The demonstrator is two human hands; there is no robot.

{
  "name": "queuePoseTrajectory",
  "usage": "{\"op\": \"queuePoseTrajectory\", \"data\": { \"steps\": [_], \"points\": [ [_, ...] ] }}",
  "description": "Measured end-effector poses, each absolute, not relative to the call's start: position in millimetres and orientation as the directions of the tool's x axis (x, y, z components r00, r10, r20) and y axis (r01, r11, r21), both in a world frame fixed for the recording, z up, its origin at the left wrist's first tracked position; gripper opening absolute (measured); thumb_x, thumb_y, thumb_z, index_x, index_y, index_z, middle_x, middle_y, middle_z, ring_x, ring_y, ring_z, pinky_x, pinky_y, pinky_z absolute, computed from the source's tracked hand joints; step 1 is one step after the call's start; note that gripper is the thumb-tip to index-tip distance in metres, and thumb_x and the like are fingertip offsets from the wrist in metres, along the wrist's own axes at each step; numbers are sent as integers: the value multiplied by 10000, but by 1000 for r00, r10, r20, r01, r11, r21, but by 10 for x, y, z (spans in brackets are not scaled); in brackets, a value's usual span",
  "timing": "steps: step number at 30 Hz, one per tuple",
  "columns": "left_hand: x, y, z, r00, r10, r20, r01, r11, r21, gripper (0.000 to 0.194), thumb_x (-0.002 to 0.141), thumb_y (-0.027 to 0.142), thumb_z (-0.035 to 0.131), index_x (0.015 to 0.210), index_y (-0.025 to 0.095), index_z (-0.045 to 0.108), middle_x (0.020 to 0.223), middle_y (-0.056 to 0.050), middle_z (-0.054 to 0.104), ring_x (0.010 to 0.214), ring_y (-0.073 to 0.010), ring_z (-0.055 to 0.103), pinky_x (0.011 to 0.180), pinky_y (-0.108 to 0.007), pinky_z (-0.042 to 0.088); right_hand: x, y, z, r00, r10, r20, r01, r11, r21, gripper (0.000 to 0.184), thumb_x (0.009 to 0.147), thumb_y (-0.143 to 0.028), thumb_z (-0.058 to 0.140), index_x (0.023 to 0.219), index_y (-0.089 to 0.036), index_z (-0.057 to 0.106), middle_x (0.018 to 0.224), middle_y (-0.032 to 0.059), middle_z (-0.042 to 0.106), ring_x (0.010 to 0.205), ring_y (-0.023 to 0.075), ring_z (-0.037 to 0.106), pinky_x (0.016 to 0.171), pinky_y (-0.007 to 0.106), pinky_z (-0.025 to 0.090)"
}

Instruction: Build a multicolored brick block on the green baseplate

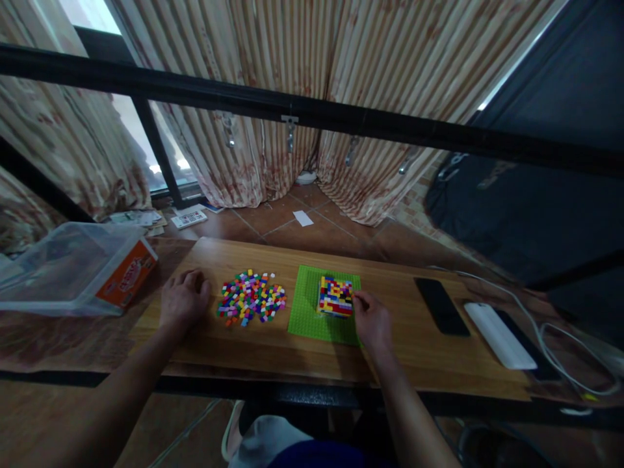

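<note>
A green baseplate (309, 318) lies on the wooden board (273, 354). On its far right part stands a low block of multicoloured small bricks (335, 296). My right hand (373, 321) rests at the block's right side, fingertips pinched against its edge. Whether they hold a brick is hidden. A loose heap of small coloured bricks (251, 296) lies left of the baseplate. My left hand (183, 298) rests on the board just left of the heap, fingers curled under, nothing visible in it.
A clear plastic box with an orange label (78, 268) stands at the far left. A black phone (441, 305) and a white oblong device (499, 334) with a white cable lie at the right. Curtains and a black rail are behind.
</note>
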State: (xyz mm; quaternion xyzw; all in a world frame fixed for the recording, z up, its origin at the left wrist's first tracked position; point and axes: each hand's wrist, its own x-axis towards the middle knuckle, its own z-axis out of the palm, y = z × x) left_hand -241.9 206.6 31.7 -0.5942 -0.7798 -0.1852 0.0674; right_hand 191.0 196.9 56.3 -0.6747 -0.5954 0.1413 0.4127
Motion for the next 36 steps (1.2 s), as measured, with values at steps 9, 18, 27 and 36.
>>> {"op": "queuePoseTrajectory", "data": {
  "steps": [9,18,27,36],
  "points": [
    [-2388,2047,361,-285,909,304,952,230,204,499,905,417,416,1207,104,661,1290,-196,646,1211,-357,574,1074,-496,430,1918,2082,529,302,937,174,492,3,-870,353,778,-450,616,965,-180,746,910,113,786,849,258,731,811,406,565],
    [-2390,2054,337,-282,905,318,953,226,203,495,897,407,423,1204,100,663,1279,-201,651,1203,-358,581,1084,-498,421,2024,2085,399,354,932,78,327,-45,-944,571,795,-670,572,950,-146,740,861,132,777,717,242,709,686,363,547],
    [-2362,2044,361,-295,905,306,949,240,202,484,902,412,413,1201,124,661,1297,-174,646,1211,-344,573,1092,-471,408,1918,2179,431,368,928,52,385,-101,-917,590,784,-675,573,940,-142,771,916,140,786,841,278,719,772,373,531],
    [-2361,2035,333,-287,906,310,950,228,213,455,901,396,424,1203,140,649,1285,-165,650,1203,-323,568,1095,-468,388,1818,2126,373,449,888,103,352,-70,-933,542,783,-624,596,935,-131,764,898,142,786,824,272,718,775,376,532]
  ]
}}
